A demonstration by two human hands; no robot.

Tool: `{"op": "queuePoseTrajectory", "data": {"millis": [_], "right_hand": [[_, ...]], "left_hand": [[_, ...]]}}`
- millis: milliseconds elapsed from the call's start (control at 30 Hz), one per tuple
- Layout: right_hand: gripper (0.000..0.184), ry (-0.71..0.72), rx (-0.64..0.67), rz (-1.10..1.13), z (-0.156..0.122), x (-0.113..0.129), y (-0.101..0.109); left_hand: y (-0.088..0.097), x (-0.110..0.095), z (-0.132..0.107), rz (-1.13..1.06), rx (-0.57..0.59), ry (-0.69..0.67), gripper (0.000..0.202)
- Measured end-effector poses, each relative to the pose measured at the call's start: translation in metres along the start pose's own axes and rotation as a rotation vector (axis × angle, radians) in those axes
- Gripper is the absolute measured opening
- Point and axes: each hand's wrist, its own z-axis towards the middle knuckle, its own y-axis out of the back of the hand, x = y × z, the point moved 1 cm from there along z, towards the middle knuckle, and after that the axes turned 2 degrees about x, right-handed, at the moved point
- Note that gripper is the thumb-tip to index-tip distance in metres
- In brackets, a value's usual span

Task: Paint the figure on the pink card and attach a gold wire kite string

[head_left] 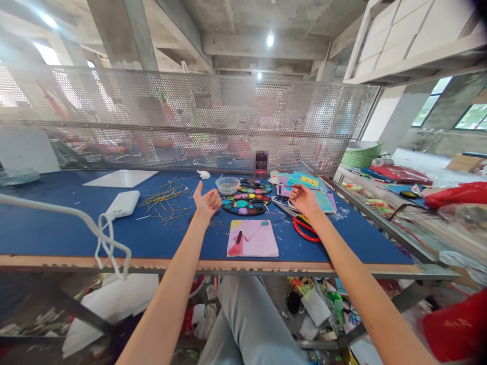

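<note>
My left hand (pixel 208 204) is raised above the table, thumb stretched up and fingers loosely curled, with nothing visible in it. It is near a clear plastic bowl (pixel 227 186) and a black paint palette (pixel 243 207) with several colours. My right hand (pixel 304 201) pinches a thin reddish stick that looks like a paintbrush (pixel 289 186), over the coloured paper sheets (pixel 327 202). Between my forearms a square painting (pixel 252 238) lies flat, showing a pink figure with dark hair on a pale pink ground. Red-handled scissors (pixel 304 233) lie partly behind my right wrist.
Thin yellow twigs (pixel 167 200) are scattered left of my left hand. Farther left are a white power bank (pixel 124 204) with a cable and a white board (pixel 120 178). A perforated metal screen (pixel 190 121) closes the back. A green basket (pixel 363 153) stands at right.
</note>
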Motion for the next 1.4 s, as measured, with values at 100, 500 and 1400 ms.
{"op": "queuePoseTrajectory", "data": {"millis": [100,500,1400], "right_hand": [[0.026,0.0,0.0,-0.004,-0.0002,-0.0005,0.0002],[0.023,0.019,-0.014,-0.039,-0.0009,-0.001,0.0],[0.019,0.028,-0.075,-0.069,0.0016,-0.0003,0.0042]], "left_hand": [[-0.0001,0.0001,0.0001,-0.017,-0.009,0.01,0.065],[-0.0001,-0.0008,-0.0011,-0.032,-0.019,0.017,0.066],[0.0002,0.0006,-0.0029,-0.071,-0.044,0.003,0.067]]}}
